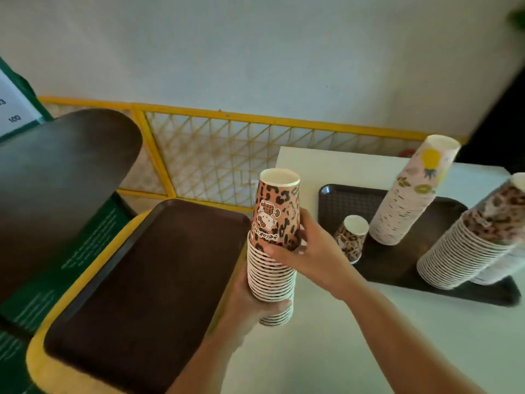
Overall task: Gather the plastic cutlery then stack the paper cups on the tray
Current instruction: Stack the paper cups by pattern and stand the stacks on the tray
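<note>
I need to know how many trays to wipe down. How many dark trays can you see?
2: an empty tray on the yellow surface at left, and a tray holding cups on the white table at right.

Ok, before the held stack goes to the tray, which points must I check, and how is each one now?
1. Left hand grips the held stack low down: ok.
2. Right hand holds the top cup: ok.
3. Top cup seated fully: not ok, it stands high.
4. Bare room on the tray at its far left: ok.
5. Single cup in the path: not ok, it stands near the hand.
6. Tall stacks steady: cannot tell.
</note>
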Demonstrator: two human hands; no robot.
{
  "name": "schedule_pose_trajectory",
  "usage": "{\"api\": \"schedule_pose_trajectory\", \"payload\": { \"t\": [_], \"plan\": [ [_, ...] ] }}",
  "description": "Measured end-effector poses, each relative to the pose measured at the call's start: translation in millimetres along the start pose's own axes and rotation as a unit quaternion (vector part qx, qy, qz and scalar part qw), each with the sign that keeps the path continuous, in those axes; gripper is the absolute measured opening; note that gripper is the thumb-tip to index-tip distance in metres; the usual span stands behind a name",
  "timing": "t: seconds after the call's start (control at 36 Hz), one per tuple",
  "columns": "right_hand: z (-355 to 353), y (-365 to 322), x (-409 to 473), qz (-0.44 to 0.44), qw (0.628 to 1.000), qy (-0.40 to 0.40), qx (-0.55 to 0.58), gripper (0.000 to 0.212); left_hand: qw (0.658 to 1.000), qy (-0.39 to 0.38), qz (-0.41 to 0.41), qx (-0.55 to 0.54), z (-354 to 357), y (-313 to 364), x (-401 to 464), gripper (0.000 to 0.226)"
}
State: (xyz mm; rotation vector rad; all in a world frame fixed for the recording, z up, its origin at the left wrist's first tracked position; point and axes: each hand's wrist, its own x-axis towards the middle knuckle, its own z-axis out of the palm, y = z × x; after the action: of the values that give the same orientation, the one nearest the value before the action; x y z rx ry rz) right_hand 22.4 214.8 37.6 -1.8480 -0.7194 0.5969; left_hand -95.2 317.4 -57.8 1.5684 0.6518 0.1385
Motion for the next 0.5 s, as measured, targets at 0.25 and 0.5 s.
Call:
{"api": "schedule_pose_trajectory", "payload": {
  "t": [0.25,0.5],
  "plan": [
    [-72,-20,-17,-0.038,0.992,0.118,-0.029,0.065,0.998,-0.037,0.018,0.056,55,29,3,0.082],
    [-154,-7,-78,-0.043,0.971,0.236,-0.018,0.044,0.989,-0.106,0.060,0.088,142,47,-8,0.089]
  ]
}}
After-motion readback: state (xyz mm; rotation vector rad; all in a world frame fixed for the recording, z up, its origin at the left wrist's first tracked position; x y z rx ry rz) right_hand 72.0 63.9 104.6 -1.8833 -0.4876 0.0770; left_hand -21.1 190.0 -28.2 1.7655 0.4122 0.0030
